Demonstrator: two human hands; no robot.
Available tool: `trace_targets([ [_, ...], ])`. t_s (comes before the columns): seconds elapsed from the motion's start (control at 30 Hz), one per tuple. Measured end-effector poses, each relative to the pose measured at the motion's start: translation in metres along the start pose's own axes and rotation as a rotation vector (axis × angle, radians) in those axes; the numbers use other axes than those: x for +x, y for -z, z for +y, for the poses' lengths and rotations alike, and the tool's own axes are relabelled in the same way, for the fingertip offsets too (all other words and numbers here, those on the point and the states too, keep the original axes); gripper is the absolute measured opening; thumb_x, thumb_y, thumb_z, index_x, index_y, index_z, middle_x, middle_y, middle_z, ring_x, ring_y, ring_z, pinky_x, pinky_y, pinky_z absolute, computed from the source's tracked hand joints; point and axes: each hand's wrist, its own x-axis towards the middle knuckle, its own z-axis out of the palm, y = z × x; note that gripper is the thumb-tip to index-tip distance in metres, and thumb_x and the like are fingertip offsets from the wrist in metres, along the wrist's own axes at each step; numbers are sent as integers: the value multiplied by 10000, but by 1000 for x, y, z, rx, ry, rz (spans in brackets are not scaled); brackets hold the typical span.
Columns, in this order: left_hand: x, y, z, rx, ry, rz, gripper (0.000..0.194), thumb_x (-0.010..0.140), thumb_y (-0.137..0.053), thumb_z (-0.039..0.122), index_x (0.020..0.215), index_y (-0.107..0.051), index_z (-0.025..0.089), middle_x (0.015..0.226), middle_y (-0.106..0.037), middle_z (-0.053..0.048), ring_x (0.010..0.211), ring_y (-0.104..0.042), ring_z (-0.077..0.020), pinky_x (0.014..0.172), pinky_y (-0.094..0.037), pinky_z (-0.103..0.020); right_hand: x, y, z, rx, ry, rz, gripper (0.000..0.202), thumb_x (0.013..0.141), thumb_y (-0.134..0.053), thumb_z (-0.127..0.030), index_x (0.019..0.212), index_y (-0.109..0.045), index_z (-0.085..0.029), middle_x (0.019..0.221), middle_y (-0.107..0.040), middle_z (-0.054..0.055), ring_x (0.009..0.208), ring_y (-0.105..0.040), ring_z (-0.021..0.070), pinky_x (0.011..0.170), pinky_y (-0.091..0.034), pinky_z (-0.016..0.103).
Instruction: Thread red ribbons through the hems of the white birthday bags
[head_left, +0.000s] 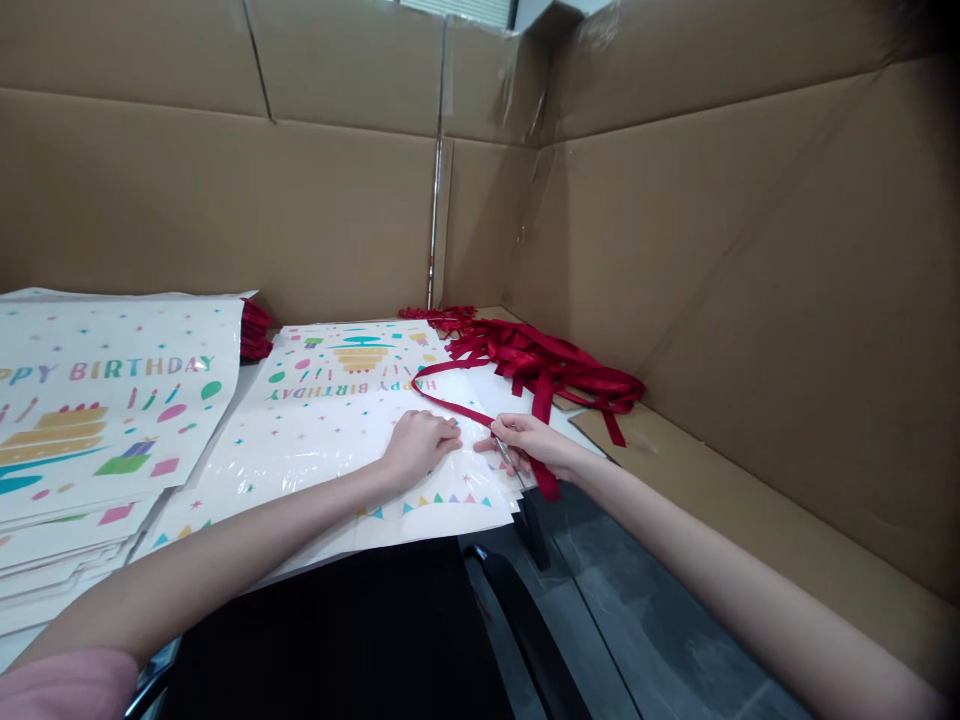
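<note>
A white printed plastic sheet (pixel 322 440) with birthday pictures lies on a stack in the middle. My left hand (pixel 424 447) rests on its right part with the fingers curled; whether anything is between them is hidden. At the sheet's right edge my right hand (pixel 525 443) is closed on a red ribbon (pixel 459 407) and a thin metal tool (pixel 504 452). The ribbon loops left over the sheet and back toward a pile of red ribbons (pixel 547 365) behind my right hand.
Another stack of printed sheets (pixel 112 400) stands at the left, with red ribbon (pixel 255 330) at its back corner. Cardboard walls (pixel 337 210) rise behind and at the right. A black chair (pixel 337 640) is below the near edge.
</note>
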Motion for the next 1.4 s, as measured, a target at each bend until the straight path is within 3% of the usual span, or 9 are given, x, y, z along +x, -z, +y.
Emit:
trace_targets([
  [0.23, 1, 1, 3, 72, 5, 6, 269, 914, -470, 322, 840, -698, 202, 856, -696, -48, 815, -608, -193, 832, -375, -346, 1, -4, 2, 25, -10, 18, 326, 867, -541, -430, 743, -420, -153, 726, -672, 80, 396, -490, 52, 309, -269, 128],
  [0.43, -11, 6, -2, 12, -75, -24, 279, 938, -412, 342, 1030, -654, 237, 1075, -663, -29, 1032, -578, -200, 933, -342, -367, -4, -10, -3, 33, -17, 60, 280, 894, -512, -354, 734, -417, -145, 930, -682, 126, 413, -529, 49, 298, -278, 128],
  [0.6, -18, 10, -7, -28, -100, -46, 274, 923, -450, 372, 1097, -629, 257, 1215, -599, -5, 1128, -537, -188, 969, -331, -363, -5, -13, -7, 61, -31, 73, 271, 907, -492, -328, 728, -411, -141, 845, -685, 116, 390, -512, 40, 300, -274, 114],
  [0.8, -18, 9, -6, -18, -92, -42, 282, 922, -452, 362, 1119, -620, 251, 1238, -583, -14, 1159, -518, -189, 997, -328, -379, -3, -13, -3, 69, -31, 90, 254, 922, -462, -301, 734, -420, -135, 974, -671, 134, 392, -505, 23, 297, -283, 111],
  [1.03, -26, 22, -8, -34, -91, 84, 304, 917, -461, 338, 1164, -607, 238, 1306, -524, -40, 1188, -487, -192, 1022, -336, -364, 0, -14, -4, 72, -38, 102, 262, 903, -501, -310, 723, -408, -143, 971, -674, 132, 392, -518, 36, 290, -302, 123],
  [1.2, -32, 35, -9, -49, -108, -15, 329, 908, -479, 359, 1185, -596, 228, 1284, -545, -30, 1176, -501, -183, 1017, -359, -336, 1, -15, -6, 75, -38, 98, 253, 905, -493, -301, 726, -401, -146, 971, -674, 139, 392, -531, 46, 288, -294, 126],
  [1.4, -24, 19, 1, 17, -107, -68, 332, 919, -448, 394, 1155, -598, 214, 1286, -541, -33, 1159, -511, -192, 971, -383, -323, 3, -11, 1, 72, -12, 97, 291, 882, -533, -357, 729, -406, -145, 987, -673, 132, 414, -544, 48, 301, -319, 122],
])
